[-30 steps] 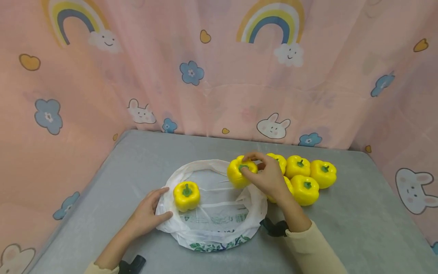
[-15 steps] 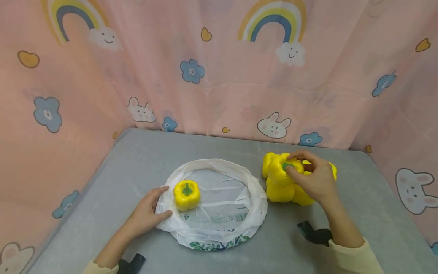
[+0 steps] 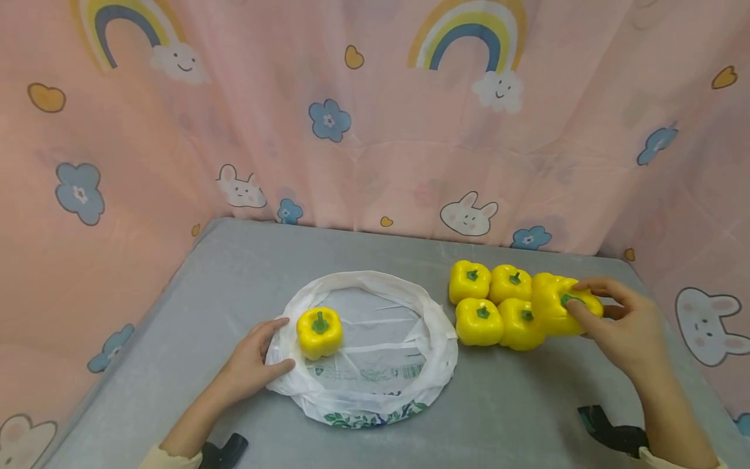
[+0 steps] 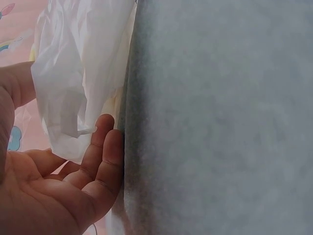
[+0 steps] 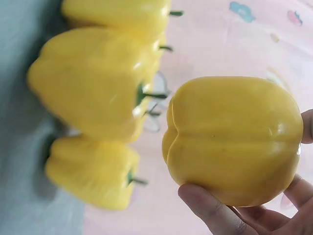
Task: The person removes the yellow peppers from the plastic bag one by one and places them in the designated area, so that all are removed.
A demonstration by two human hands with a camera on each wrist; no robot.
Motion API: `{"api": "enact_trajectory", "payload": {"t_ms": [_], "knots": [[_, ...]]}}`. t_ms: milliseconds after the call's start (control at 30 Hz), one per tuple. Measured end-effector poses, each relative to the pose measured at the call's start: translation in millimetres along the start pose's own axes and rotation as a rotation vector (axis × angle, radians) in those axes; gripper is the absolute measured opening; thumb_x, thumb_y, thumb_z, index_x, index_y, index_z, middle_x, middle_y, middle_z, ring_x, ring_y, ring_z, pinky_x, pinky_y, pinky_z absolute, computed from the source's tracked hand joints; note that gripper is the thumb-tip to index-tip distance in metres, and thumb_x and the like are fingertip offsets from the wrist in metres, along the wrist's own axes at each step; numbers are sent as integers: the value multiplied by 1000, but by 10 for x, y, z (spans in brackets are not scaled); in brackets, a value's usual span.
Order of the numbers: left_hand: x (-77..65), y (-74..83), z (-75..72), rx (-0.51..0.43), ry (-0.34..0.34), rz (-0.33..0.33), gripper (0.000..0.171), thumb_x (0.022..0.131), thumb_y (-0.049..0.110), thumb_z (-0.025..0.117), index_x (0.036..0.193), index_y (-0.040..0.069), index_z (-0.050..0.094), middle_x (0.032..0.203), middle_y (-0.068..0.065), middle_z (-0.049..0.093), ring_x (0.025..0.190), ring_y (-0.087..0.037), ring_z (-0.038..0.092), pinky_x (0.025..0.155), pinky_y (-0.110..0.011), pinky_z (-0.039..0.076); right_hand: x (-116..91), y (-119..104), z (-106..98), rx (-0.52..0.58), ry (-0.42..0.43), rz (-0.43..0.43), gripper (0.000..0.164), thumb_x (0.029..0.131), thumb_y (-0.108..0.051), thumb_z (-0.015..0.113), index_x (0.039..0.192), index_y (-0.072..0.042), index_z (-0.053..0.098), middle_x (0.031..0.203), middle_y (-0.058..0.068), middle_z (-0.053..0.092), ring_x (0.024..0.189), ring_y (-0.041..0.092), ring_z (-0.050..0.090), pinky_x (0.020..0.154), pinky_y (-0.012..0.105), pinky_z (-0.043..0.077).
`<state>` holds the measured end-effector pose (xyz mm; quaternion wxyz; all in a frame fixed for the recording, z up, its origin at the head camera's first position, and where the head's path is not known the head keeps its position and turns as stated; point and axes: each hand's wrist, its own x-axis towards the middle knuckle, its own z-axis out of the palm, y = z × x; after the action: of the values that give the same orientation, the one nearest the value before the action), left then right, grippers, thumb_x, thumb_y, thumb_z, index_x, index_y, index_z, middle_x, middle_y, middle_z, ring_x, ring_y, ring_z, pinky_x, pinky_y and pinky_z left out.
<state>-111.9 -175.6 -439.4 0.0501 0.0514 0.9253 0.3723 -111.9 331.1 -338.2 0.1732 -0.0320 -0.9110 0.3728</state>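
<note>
My right hand (image 3: pixel 629 326) holds a yellow bell pepper (image 3: pixel 556 309) by its top, thumb near the green stem, at the right end of the pepper group. In the right wrist view, this bell pepper (image 5: pixel 234 139) sits between thumb and fingers, apart from the others. My left hand (image 3: pixel 249 365) spreads thumb and fingers over the left rim of a white plastic bag (image 3: pixel 439 365). In the left wrist view, the bag's side (image 4: pixel 73 73) hangs between the thumb and curved fingers (image 4: pixel 105 156). One yellow bell pepper (image 3: pixel 319 333) stands inside the bag, stem up.
Several yellow bell peppers (image 3: pixel 479 322) stand in two close rows right of the bag; the held one partly hides one behind it. A grey cloth covers the table (image 3: pixel 504 417). A pink patterned curtain (image 3: pixel 387 169) closes the back and sides.
My right hand has carried its bell pepper rightward from above the bag, past the other peppers, to the right end of the group. The left hand and bag stay almost still.
</note>
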Motion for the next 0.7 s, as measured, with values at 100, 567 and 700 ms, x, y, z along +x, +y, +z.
{"api": "enact_trajectory", "payload": {"t_ms": [100,567,700], "knots": [[-2,-5,9,-3,2,-4,70,78,17,76,141,7,45,142,-20,46,134,-41,43,106,-56,40,-31,108,-48,-15,11,44,28,87,-19,70,108,-3,62,98,-25,45,63,-11,55,47,17,52],[19,-32,11,-22,-8,-15,71,79,18,76,142,9,45,143,-18,45,134,-39,44,105,-53,42,-119,558,-27,-122,-44,201,40,90,-29,66,114,2,60,120,27,53,62,-9,47,44,22,53],[20,-35,12,-32,-12,-15,71,79,17,76,142,9,44,143,-19,45,133,-39,45,103,-51,44,-141,653,5,-119,-79,219,44,90,-32,65,116,3,59,124,30,51,63,-11,48,46,23,54]]}}
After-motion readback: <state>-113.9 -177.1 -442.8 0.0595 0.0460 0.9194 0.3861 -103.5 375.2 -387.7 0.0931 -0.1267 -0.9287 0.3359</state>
